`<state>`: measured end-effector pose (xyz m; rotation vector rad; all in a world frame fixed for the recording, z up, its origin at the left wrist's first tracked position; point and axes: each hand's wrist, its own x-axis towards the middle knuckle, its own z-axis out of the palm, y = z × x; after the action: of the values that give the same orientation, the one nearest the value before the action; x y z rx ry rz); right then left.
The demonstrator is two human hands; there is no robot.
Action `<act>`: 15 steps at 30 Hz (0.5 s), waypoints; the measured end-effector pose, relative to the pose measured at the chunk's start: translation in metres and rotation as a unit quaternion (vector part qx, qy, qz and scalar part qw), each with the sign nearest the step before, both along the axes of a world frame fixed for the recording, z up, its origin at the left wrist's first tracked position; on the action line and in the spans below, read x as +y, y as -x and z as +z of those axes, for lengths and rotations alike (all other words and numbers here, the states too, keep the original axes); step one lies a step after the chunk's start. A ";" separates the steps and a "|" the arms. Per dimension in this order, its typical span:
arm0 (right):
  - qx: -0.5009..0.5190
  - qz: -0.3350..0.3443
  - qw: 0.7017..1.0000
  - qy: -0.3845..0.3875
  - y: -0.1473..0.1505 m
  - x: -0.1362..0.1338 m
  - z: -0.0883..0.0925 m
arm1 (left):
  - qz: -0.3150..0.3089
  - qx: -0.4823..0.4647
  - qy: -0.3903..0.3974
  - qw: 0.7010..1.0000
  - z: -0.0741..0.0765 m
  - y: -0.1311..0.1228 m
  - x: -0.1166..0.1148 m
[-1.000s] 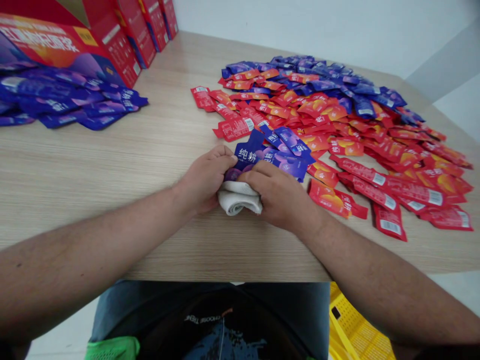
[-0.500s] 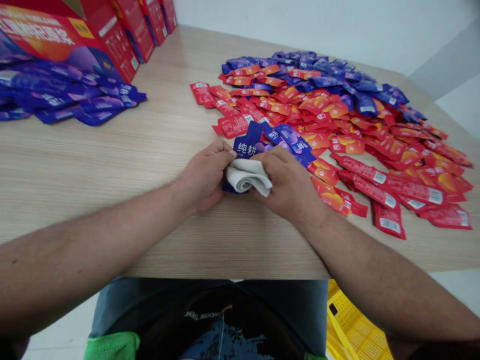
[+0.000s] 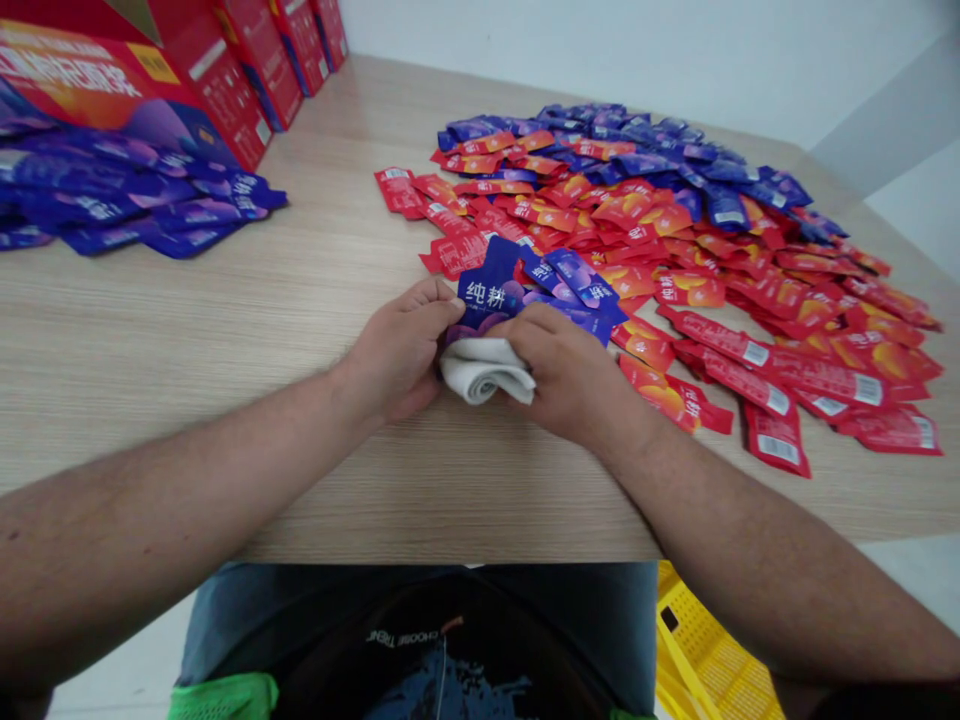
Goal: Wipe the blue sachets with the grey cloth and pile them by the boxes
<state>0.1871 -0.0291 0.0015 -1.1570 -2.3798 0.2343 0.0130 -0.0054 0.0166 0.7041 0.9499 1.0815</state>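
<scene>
My left hand (image 3: 397, 350) pinches the lower edge of a blue sachet (image 3: 487, 293) with white characters, near the middle of the wooden table (image 3: 225, 330). My right hand (image 3: 570, 375) is curled around a folded white cloth (image 3: 480, 370) and presses it against that sachet's lower part. A few more blue sachets (image 3: 581, 285) lie just behind my right hand. Both hands touch each other at the cloth.
A wide spread of red sachets (image 3: 750, 300) and blue ones (image 3: 660, 160) covers the table's right half. A heap of blue sachets (image 3: 135, 195) lies at far left beside red cartons (image 3: 225, 80). A yellow crate (image 3: 712, 660) sits below the table edge at right.
The cloth went up over the sachet and has come back down a little; the sachet's printed face shows again. Both hands stayed in place.
</scene>
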 end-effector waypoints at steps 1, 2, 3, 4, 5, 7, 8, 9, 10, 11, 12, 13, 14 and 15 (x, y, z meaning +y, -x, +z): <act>0.019 -0.030 0.999 -0.018 -0.002 0.001 0.001 | 0.007 -0.003 0.001 1.000 0.000 0.000 0.001; 0.032 -0.052 0.998 -0.031 -0.003 0.002 0.002 | 0.014 -0.003 0.003 1.000 0.000 0.001 0.002; 0.036 -0.057 0.997 -0.033 -0.003 0.002 0.002 | 0.015 0.000 0.005 1.000 0.000 0.001 0.002; 0.028 -0.041 0.998 -0.024 -0.003 0.002 0.003 | 0.011 0.003 0.006 1.000 0.000 0.002 0.003; 0.008 -0.014 1.000 -0.007 -0.002 0.001 0.003 | 0.003 0.006 0.006 1.000 -0.001 0.002 0.003; -0.032 0.037 0.998 0.027 0.000 0.000 0.003 | -0.011 0.006 0.004 1.000 -0.002 0.003 0.002; -0.037 0.041 0.998 0.030 0.000 0.000 0.003 | -0.013 0.004 0.003 1.000 -0.002 0.003 0.002; -0.030 0.025 0.999 0.020 0.000 0.000 0.003 | -0.012 0.001 0.000 1.000 -0.002 0.003 0.002; -0.011 -0.005 1.000 0.002 -0.001 0.001 0.003 | -0.009 -0.002 -0.004 1.000 -0.001 0.003 0.002; 0.011 -0.035 0.999 -0.018 -0.002 0.002 0.003 | -0.008 -0.003 -0.007 1.000 -0.001 0.003 0.002; 0.027 -0.053 0.998 -0.033 -0.004 0.003 0.003 | -0.007 -0.001 -0.011 1.000 -0.001 0.003 0.002; 0.033 -0.057 0.997 -0.039 -0.005 0.004 0.004 | -0.011 0.004 -0.015 1.000 -0.002 0.003 0.002; 0.036 -0.050 0.997 -0.039 -0.006 0.005 0.004 | -0.017 0.012 -0.018 1.000 -0.002 0.003 0.002; 0.037 -0.039 0.998 -0.038 -0.008 0.006 0.004 | -0.024 0.020 -0.022 0.999 -0.003 0.004 0.002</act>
<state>0.1948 -0.0228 0.0060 -1.1825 -2.2545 0.1561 0.0092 -0.0031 0.0141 0.7833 0.9421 1.0516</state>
